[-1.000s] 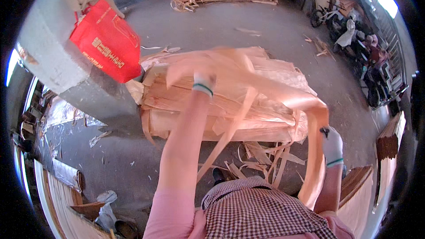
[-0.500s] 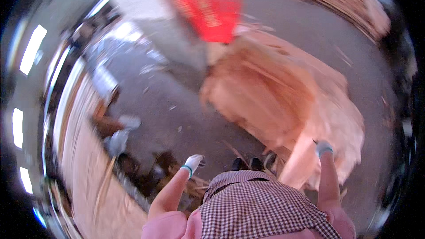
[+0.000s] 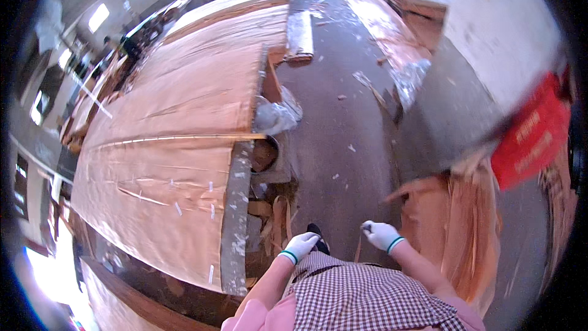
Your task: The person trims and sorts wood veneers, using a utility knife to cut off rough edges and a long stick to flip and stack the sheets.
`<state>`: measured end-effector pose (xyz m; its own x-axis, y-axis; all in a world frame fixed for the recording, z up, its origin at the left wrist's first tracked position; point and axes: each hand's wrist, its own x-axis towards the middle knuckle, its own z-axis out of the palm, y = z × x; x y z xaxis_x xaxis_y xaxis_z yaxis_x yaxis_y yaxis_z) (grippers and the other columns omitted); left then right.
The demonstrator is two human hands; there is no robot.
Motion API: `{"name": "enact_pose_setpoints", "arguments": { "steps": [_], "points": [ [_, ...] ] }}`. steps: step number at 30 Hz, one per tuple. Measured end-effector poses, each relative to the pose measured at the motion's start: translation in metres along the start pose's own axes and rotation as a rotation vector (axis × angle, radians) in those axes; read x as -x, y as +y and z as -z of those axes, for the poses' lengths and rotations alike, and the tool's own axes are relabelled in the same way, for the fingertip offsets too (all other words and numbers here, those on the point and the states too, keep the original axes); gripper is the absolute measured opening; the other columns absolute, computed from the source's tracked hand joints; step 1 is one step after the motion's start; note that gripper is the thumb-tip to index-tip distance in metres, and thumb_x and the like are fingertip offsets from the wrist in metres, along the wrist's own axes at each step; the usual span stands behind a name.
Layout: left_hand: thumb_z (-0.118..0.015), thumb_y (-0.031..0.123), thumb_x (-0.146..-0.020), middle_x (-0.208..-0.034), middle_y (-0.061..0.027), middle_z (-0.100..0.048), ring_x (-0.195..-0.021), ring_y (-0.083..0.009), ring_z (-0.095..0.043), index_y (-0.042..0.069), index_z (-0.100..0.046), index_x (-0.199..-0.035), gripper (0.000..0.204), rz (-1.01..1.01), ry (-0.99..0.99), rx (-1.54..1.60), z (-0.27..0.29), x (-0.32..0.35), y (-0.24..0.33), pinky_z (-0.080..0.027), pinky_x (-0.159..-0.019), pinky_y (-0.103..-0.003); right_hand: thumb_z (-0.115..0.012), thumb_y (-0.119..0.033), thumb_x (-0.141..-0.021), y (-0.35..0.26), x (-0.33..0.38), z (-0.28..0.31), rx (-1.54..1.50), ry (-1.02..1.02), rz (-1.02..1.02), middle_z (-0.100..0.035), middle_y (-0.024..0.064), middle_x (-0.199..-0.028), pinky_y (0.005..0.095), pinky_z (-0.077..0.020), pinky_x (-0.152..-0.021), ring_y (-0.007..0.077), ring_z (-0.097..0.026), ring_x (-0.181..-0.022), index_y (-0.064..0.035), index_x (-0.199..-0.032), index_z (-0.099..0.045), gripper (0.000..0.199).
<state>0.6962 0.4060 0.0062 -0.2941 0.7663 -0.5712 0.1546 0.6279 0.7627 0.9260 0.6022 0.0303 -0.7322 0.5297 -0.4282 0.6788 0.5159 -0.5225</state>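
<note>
My left hand (image 3: 301, 247), in a white glove with a green cuff, hangs in front of my apron near a dark shoe (image 3: 315, 233). Its fingers are drawn together, and whatever they may hold is hidden. Gloved the same way, my right hand (image 3: 382, 235) is curled closed over the floor, with a small dark spot at its fingertips that I cannot make out. To the left lies a wide table (image 3: 236, 220) covered by a thin wood veneer sheet (image 3: 165, 178) with small pale tape strips on it. A narrow wooden strip (image 3: 184, 139) lies across the sheet.
Stacked veneer (image 3: 453, 227) stands close on my right. Behind it are a grey-white panel (image 3: 490, 43) and a red hanging cloth (image 3: 533, 138). Crumpled clear plastic (image 3: 275, 116) sits by the table edge. A scrap-strewn grey floor aisle (image 3: 337, 147) runs ahead.
My view has swung left, from the veneer pile to the table. My right hand has come off the veneer and inward; both hands now hang before my apron.
</note>
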Motion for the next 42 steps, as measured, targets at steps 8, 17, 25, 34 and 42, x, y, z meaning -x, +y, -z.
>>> {"name": "enact_pose_setpoints", "arguments": {
  "steps": [8,17,25,34,42],
  "points": [
    [-0.055,0.025,-0.092,-0.098,-0.0139,-0.068,-0.091,-0.024,-0.066,0.006,-0.063,-0.113,0.029,-0.274,0.495,-0.156,0.173,-0.039,0.05,-0.049,-0.084,-0.032,-0.055,-0.013,-0.087,-0.175,-0.204,0.032,-0.018,0.054,0.473,-0.063,0.0152,-0.106,0.0405,-0.0499,-0.083,0.0349,-0.061,-0.097,-0.0126,-0.111,-0.061,0.024],
    [-0.058,0.015,-0.083,-0.11,-0.0104,-0.064,-0.11,-0.0309,-0.056,0.01,-0.066,-0.105,0.024,-0.141,1.167,-0.389,0.276,-0.078,0.044,-0.036,-0.101,-0.047,-0.062,-0.023,-0.082,-0.32,-0.4,0.069,0.333,0.12,0.659,-0.063,0.0205,-0.095,0.0464,-0.0524,-0.072,0.0358,-0.065,-0.087,-0.0042,-0.102,-0.05,0.03],
    [-0.054,0.059,-0.083,-0.157,-0.0134,-0.009,-0.144,-0.0383,-0.007,0.019,-0.02,-0.15,0.085,0.613,0.993,-0.475,0.307,-0.148,0.046,-0.002,-0.112,-0.062,-0.064,-0.021,-0.079,-0.358,-0.464,0.11,-0.153,-0.499,0.754,-0.065,0.0092,-0.081,0.0372,-0.0484,-0.068,0.0242,-0.063,-0.077,0.001,-0.086,-0.06,0.024],
    [-0.06,0.027,-0.087,-0.101,-0.0079,-0.068,-0.082,-0.0271,-0.066,0.01,-0.069,-0.096,0.021,0.257,1.505,-0.323,0.338,-0.106,0.092,-0.054,-0.073,-0.036,-0.067,-0.014,-0.075,-0.33,-0.584,0.236,-0.207,-0.299,0.682,-0.063,0.007,-0.078,0.0282,-0.0469,-0.068,0.0119,-0.059,-0.074,0.0006,-0.099,-0.063,0.029],
    [-0.063,0.01,-0.088,-0.079,-0.0066,-0.067,-0.07,-0.0083,-0.058,-0.003,-0.069,-0.093,0.015,-0.058,2.009,0.036,0.361,-0.003,0.117,-0.048,-0.064,-0.025,-0.062,-0.017,-0.078,-0.31,-0.509,0.19,0.043,-0.044,0.8,-0.066,0.02,-0.082,0.0421,-0.0518,-0.07,0.0369,-0.065,-0.079,-0.0048,-0.098,-0.063,0.024]
  ]
}}
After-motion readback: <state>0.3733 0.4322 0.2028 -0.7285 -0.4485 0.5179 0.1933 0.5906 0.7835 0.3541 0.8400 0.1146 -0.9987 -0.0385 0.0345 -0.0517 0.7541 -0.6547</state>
